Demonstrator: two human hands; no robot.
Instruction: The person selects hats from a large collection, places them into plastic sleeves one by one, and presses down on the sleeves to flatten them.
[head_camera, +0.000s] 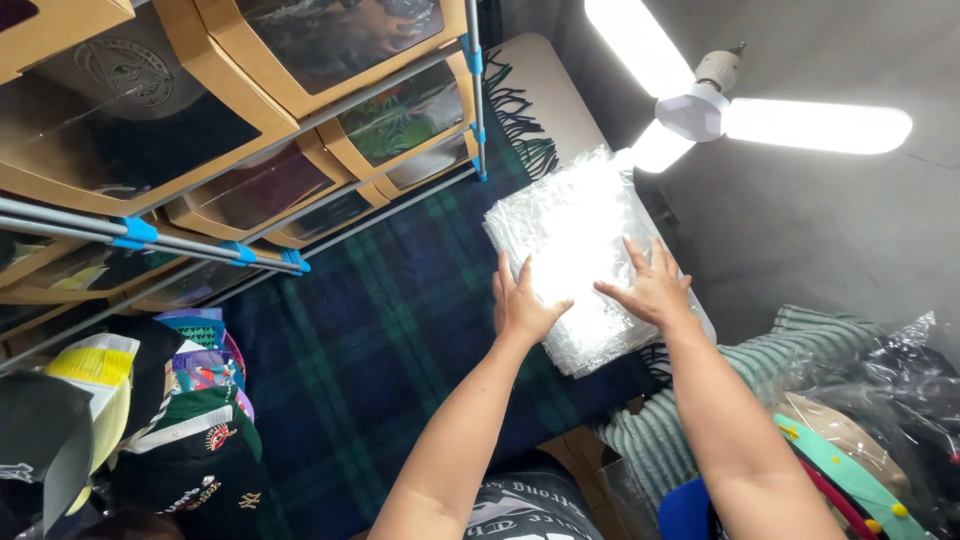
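Clear plastic, crinkled and glaring under the lamp, makes up the stack of bags (578, 255) that both hands press on; in the head view, the only one, the stack lies on a dark green and blue plaid blanket (380, 350) that covers the bench, directly ahead of the person and a little to their right; its long axis runs from the near edge by the wrists away toward the fringed end of the blanket, tilted slightly leftward at the far end, so it points up and away from the body; the left hand (522, 300) rests flat on the near left part of the stack, fingers spread and straight, gripping nothing; the right hand (652, 285) lies flat on the near right part, likewise splayed and clamped on nothing, its fingers angled inward toward the left hand; the two are near each other but apart, with a strip of bright plastic between them, and neither is plainly the nearer, since both touch the stack; to the left, well apart, a metal rack (140, 232) carries cardboard boxes with clear windows (240, 110), and caps (190, 440) are piled below it; a white lamp with three blades (700, 110) shines just beyond the stack's far right corner; a ribbed green cloth (700, 400) lies beside the right forearm.
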